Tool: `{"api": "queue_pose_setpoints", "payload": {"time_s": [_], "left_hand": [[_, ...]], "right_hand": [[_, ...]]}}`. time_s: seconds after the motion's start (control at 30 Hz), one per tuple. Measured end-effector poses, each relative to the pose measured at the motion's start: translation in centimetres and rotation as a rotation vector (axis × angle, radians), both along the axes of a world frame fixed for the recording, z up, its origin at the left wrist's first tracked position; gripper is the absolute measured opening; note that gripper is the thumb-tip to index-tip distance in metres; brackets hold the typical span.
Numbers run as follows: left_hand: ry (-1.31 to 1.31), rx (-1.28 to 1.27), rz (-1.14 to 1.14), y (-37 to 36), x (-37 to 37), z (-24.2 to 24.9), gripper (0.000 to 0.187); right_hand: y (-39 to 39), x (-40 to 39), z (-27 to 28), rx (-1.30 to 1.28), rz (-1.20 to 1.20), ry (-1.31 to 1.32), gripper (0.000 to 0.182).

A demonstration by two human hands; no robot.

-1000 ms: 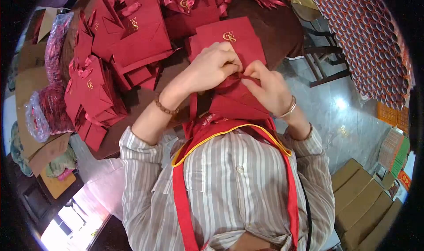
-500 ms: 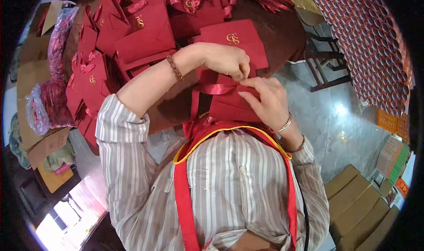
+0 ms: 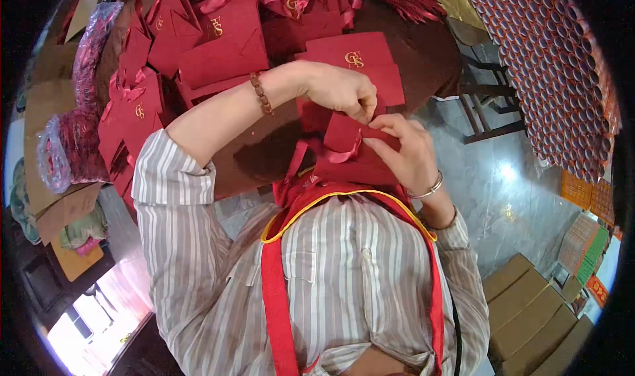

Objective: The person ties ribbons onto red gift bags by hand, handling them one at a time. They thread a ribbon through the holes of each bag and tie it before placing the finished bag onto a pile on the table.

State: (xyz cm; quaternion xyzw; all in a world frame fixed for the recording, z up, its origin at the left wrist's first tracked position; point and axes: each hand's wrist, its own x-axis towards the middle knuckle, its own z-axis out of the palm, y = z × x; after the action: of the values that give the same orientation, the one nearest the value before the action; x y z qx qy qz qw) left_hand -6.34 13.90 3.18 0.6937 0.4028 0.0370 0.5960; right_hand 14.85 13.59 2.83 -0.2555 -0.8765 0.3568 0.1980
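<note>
Change: since half a second ago my left elbow has swung further out and up, and the ribbon that lay in a flat loop across the bag now hangs as a loose curl under my fingers.
Right hand (image 3: 405,152): nearest to me, half curled, fingers flat against the upper edge of the red paper bag (image 3: 350,152), thumb pressing its folded top; a thin bangle sits on the wrist.
Left hand (image 3: 338,89): just beyond, bent down at the wrist, thumb and forefinger shut tight in a pinch on the satin ribbon (image 3: 345,153) at the bag's top edge, touching my right fingertips; a bead bracelet sits on the forearm.
Bag: held between chest and counter, flattened, its long axis running away from me, open top pointing towards the counter; I cannot tell whether anything is inside.
Counter (image 3: 430,58): dark brown, just past my hands.
Logo bag (image 3: 360,65): lies flat right behind my left hand, gold monogram facing up.
Pile of red bags (image 3: 198,51): further left and back, heaped flat and overlapping, ribbons sticking out.
Cardboard boxes (image 3: 536,310): on the floor to my right, closed.
</note>
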Motion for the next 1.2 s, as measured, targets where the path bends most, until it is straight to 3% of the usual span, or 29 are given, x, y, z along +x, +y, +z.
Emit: {"api": "queue_pose_setpoints", "payload": {"time_s": [0.23,0.3,0.4,0.53,0.6,0.67,0.73,0.8,0.83,0.87,0.93,1.0,1.07,1.13,1.2], "left_hand": [[-0.067,0.159,0.074,-0.3,0.3,-0.8,0.022],[-0.091,0.17,0.111,0.0,0.3,-1.0,0.02],[-0.122,0.237,0.122,0.6,0.3,-1.0,0.021],[0.109,0.448,0.384,3.1,-3.4,-0.8,0.026],[0.413,0.854,0.642,3.5,-5.6,-0.7,0.024],[0.531,0.829,0.865,3.6,-7.2,0.6,0.014],[0.613,0.682,0.818,2.7,-6.7,1.3,0.016],[0.667,1.223,0.803,0.9,-5.4,0.8,0.021],[0.675,1.21,0.711,0.2,-4.7,1.3,0.021],[0.525,1.257,0.581,-0.4,-4.1,0.9,0.02],[0.205,0.881,0.413,-2.8,-1.5,0.9,0.017],[0.327,0.713,0.24,-4.2,0.0,0.5,0.016],[0.287,0.679,0.264,-4.5,-0.1,-0.6,0.014],[0.25,0.647,0.293,-4.5,-0.3,-1.0,0.013],[0.15,0.59,0.342,-4.4,-0.4,-1.3,0.012]], "right_hand": [[1.1,0.1,-0.1,-0.189,0.117,0.012,0.021],[1.3,0.2,0.3,-0.292,0.264,0.068,0.022],[1.1,-0.1,0.5,-0.214,0.219,0.002,0.02],[2.1,0.3,0.6,-0.374,0.298,-0.038,0.02],[2.5,0.1,0.5,-0.441,0.282,-0.053,0.021],[3.0,-0.2,0.1,-0.505,0.27,-0.065,0.023],[3.2,-0.6,-1.1,-0.497,0.236,-0.063,0.023],[3.3,-1.1,-1.3,-0.534,0.179,-0.067,0.023],[3.6,-1.3,-1.5,-0.501,0.189,-0.096,0.023],[3.8,-1.4,-1.8,-0.47,0.196,-0.127,0.023],[4.3,-1.4,-2.9,-0.37,0.206,-0.059,0.021],[4.7,-1.3,-2.8,-0.318,0.249,0.038,0.018],[4.1,-0.5,-2.8,-0.296,0.184,0.114,0.014],[4.0,0.6,-2.7,0.058,0.056,0.092,0.012],[4.0,1.7,-2.9,0.128,0.051,0.095,0.012]]}}
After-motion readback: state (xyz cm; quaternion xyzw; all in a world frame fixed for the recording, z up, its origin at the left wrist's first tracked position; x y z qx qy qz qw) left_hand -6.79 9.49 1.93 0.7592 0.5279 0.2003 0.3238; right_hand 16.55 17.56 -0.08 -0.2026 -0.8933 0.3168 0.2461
